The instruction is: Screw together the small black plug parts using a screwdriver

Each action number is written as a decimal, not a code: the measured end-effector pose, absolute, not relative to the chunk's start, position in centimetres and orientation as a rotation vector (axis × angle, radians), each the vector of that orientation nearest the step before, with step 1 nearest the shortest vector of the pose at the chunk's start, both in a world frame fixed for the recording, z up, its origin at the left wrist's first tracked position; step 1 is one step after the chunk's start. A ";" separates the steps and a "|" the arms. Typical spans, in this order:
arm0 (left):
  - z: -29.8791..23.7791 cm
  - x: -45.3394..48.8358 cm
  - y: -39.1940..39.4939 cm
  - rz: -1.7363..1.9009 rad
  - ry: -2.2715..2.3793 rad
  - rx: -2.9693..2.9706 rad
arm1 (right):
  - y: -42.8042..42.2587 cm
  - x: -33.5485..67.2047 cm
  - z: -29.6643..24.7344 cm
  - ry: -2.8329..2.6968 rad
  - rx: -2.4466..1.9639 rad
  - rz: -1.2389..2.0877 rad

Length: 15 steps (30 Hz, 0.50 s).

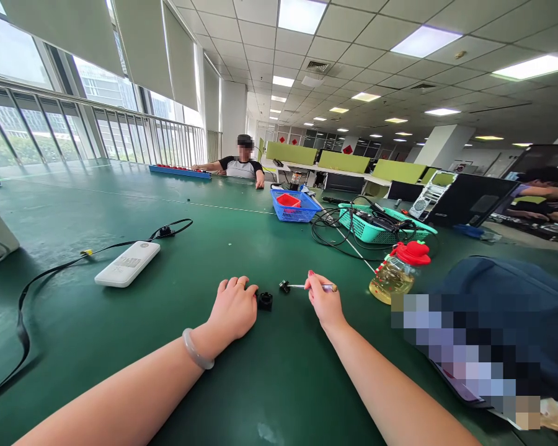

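My left hand [236, 308] rests palm down on the green table, a bracelet on its wrist. Its fingers are slightly apart and hold nothing. Just right of the thumb sits a small black square part [265, 301] with a round opening; whether the thumb touches it I cannot tell. Between the fingers of my right hand [325, 300] is a slim screwdriver [298, 286], its silver shaft pointing left. At the shaft's tip is a small black component [284, 286], close to the square part. My right palm hides part of the handle.
A white power bank [128, 264] and black strap [51, 272] lie left. On the right are a red-lidded jar [398, 272], a dark blue bag [506, 310] and a teal basket [369, 232] of cables. A blue basket [294, 214] stands farther back; a person [242, 166] sits beyond.
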<state>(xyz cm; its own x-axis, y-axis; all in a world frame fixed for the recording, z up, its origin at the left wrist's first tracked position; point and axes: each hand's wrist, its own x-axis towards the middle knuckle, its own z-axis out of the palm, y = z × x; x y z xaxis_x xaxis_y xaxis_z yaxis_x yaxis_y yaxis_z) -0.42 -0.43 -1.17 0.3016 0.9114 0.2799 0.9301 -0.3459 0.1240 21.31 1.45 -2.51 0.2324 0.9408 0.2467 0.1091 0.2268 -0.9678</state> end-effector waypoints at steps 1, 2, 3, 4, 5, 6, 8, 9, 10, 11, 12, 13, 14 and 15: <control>-1.2 -0.4 -0.3 -0.510 -1.729 -2.533 | 1.3 21.2 -2.4 -1.211 -1.187 0.814; -1.2 -0.4 -0.3 -0.555 -1.686 -2.598 | 1.1 21.0 -2.4 -1.233 -1.175 0.822; -1.3 -0.4 -0.2 -0.595 -1.636 -2.676 | 0.9 20.8 -2.3 -1.257 -1.158 0.843; -1.3 -0.3 -0.2 -0.624 -1.583 -2.756 | 0.6 20.6 -2.2 -1.285 -1.134 0.874; -1.4 -0.3 -0.1 -0.639 -1.533 -2.831 | 0.4 20.3 -2.1 -1.322 -1.105 0.912; -1.5 -0.3 -0.1 -0.641 -1.494 -2.892 | 0.1 20.1 -2.0 -1.367 -1.072 0.952; -1.6 -0.4 -0.1 -0.615 -1.436 -2.970 | -0.5 19.7 -1.8 -1.454 -1.002 1.011; -1.7 -0.4 -0.1 -0.597 -1.409 -2.992 | -0.7 19.7 -1.6 -1.474 -0.973 1.018; -1.7 -0.4 -0.1 -0.582 -1.388 -3.003 | -0.7 19.7 -1.5 -1.469 -0.950 1.004; -1.7 -0.4 0.0 -0.571 -1.375 -3.003 | -0.7 19.8 -1.4 -1.439 -0.936 0.976; -1.6 -0.4 0.0 -0.565 -1.374 -2.995 | -0.5 20.0 -1.4 -1.387 -0.935 0.934; -1.6 -0.4 0.1 -0.562 -1.388 -2.980 | -0.2 20.3 -1.5 -1.321 -0.946 0.883; -1.5 -0.4 0.1 -0.562 -1.418 -2.959 | 0.2 20.7 -1.6 -1.256 -0.972 0.837; -1.4 -0.4 0.2 -0.562 -1.459 -2.933 | 0.7 21.0 -1.8 -1.191 -1.014 0.796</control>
<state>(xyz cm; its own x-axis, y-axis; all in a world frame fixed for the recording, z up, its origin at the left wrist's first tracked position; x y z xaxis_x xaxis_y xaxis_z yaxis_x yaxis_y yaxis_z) -0.40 0.17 -1.44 0.5610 0.7989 0.2166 0.7378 -0.6013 0.3068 21.02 0.68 -1.82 0.2115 0.9098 0.3571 0.0178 0.3617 -0.9321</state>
